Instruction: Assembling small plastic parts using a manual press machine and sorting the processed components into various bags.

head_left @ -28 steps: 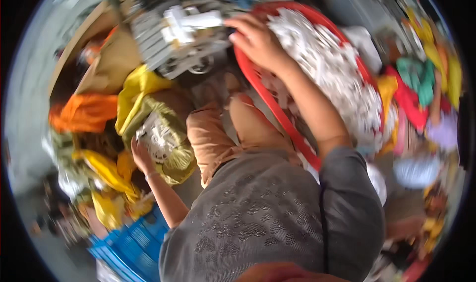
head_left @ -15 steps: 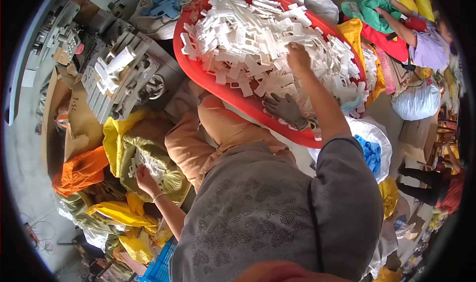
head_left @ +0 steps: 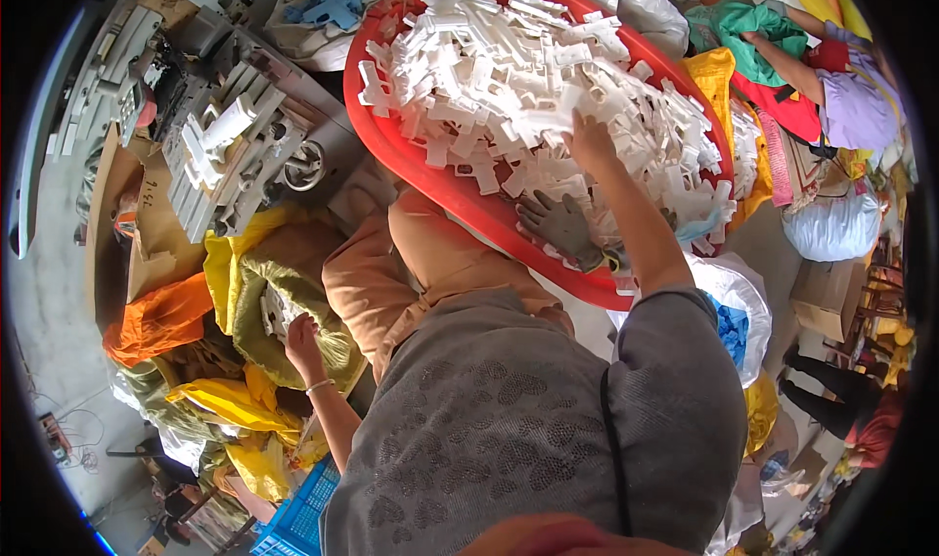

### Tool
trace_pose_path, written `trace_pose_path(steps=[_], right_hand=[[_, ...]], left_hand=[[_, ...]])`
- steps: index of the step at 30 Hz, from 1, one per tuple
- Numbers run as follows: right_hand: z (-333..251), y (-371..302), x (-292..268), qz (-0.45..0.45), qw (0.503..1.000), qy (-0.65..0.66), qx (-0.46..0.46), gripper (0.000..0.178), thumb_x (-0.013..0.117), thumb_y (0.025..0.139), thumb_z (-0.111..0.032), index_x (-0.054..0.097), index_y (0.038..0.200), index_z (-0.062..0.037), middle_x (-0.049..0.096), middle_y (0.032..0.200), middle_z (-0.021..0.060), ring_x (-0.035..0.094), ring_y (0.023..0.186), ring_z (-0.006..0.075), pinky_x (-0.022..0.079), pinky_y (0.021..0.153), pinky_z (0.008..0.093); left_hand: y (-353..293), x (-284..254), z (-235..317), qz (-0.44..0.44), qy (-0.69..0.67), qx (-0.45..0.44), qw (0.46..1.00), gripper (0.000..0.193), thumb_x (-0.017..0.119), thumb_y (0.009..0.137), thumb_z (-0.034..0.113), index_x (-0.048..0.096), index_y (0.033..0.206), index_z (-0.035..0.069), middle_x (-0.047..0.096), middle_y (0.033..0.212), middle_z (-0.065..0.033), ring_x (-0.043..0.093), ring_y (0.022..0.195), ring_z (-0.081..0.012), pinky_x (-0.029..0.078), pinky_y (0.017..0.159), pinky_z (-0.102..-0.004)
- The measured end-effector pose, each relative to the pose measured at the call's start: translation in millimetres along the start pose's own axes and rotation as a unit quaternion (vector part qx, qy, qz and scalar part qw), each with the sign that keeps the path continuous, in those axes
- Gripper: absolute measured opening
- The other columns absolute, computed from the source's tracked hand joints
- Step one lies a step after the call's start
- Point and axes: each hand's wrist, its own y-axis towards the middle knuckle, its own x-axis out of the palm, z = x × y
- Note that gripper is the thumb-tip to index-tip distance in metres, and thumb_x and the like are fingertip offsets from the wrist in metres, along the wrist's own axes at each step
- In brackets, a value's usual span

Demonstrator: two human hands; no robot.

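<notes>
A heap of white moulded plastic parts (head_left: 479,67), many of them shaped like toy pistols, fills a large red oval tub (head_left: 416,179) in front of me. My right hand (head_left: 591,145) is over the heap, closed on a white plastic part (head_left: 550,118) that is smeared by motion. Below that hand, a grey work glove (head_left: 558,225) lies on the parts by the tub's near rim. On my left, my left hand (head_left: 305,349) hovers at the mouth of an olive sack (head_left: 256,287) with white parts inside. Its fingers look loosely stretched, and nothing shows in them.
A metal machine (head_left: 230,155) with a handwheel stands at the far left, beside a cardboard box (head_left: 156,219). Orange cloth (head_left: 161,316) and a blue crate (head_left: 298,512) are on my left. A white sack of blue pieces (head_left: 734,326) sits right; another person (head_left: 851,96) works far right.
My right hand has come up slightly with a white part, which is now in motion. My left hand has drawn slightly right from the sack's mouth, its fingers loosened. The view has shifted a little.
</notes>
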Motion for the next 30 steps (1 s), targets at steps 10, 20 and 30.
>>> trace_pose_path(steps=[10, 20, 30], right_hand=[[2.1, 18.5, -13.8, 0.046, 0.952, 0.06, -0.296, 0.038, 0.05, 0.078, -0.004, 0.057, 0.114, -0.0152, 0.052, 0.119, 0.0045, 0.052, 0.107, 0.0251, 0.048, 0.082, 0.0368], [-71.1, 24.2, 3.8, -0.089, 0.98, 0.099, -0.146, 0.047, 0.065, 0.074, -0.017, 0.049, 0.117, -0.0169, 0.046, 0.121, 0.0233, 0.056, 0.098, 0.0392, 0.048, 0.078, 0.0457], [-72.4, 24.3, -5.5, -0.276, 0.945, 0.166, -0.063, 0.043, 0.065, 0.069, -0.003, 0.054, 0.11, -0.011, 0.053, 0.102, 0.0154, 0.057, 0.092, 0.0319, 0.047, 0.077, 0.0408]], left_hand=[[26.8, 27.6, 41.9, -0.002, 0.071, 0.068, 0.995, 0.02, 0.054, 0.082, -0.002, 0.064, 0.099, 0.001, 0.066, 0.085, -0.0069, 0.063, 0.078, -0.0118, 0.051, 0.07, -0.0241], [6.2, 18.7, 76.5, 0.018, 0.085, 0.062, 0.994, 0.016, 0.057, 0.084, 0.008, 0.065, 0.097, 0.001, 0.068, 0.082, -0.0082, 0.064, 0.075, -0.0124, 0.05, 0.068, -0.0249], [70.1, -20.5, 213.3, 0.189, 0.053, 0.304, 0.932, 0.011, 0.06, 0.081, 0.003, 0.064, 0.091, 0.003, 0.064, 0.076, -0.0072, 0.063, 0.068, -0.0144, 0.048, 0.063, -0.0245]])
